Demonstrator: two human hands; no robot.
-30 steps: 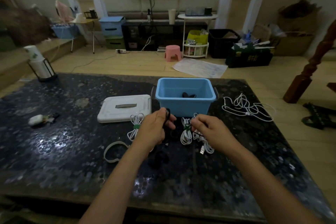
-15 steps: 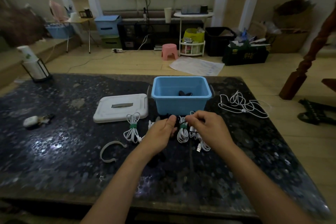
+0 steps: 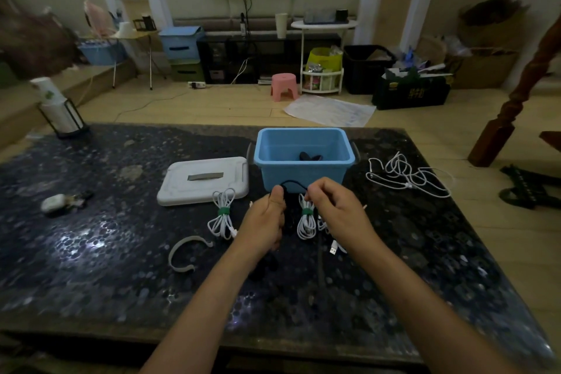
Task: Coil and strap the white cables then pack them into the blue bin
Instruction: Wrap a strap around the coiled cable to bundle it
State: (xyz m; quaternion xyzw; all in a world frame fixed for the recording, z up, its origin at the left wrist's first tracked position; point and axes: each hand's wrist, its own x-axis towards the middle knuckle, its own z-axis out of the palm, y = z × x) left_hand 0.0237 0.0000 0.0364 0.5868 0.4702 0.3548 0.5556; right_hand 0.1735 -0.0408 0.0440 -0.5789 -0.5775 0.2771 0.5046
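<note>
Both the left hand (image 3: 267, 218) and right hand (image 3: 337, 206) pinch a thin black cable (image 3: 293, 183) arching sideways between them, before the blue plastic bin (image 3: 303, 173).

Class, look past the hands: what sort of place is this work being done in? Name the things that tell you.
Most likely a lived-in room of a home, not a workshop. Behind the dark speckled stone table are a small pink plastic stool on a wooden floor, a low black shelf unit, and a white round side table.

I see the bin (image 3: 304, 161) mid-tabletop (image 3: 121, 252), lid (image 3: 202, 181) to its left, loose cable (image 3: 408, 174) right, two strapped coils (image 3: 223, 214) in front of it
</note>
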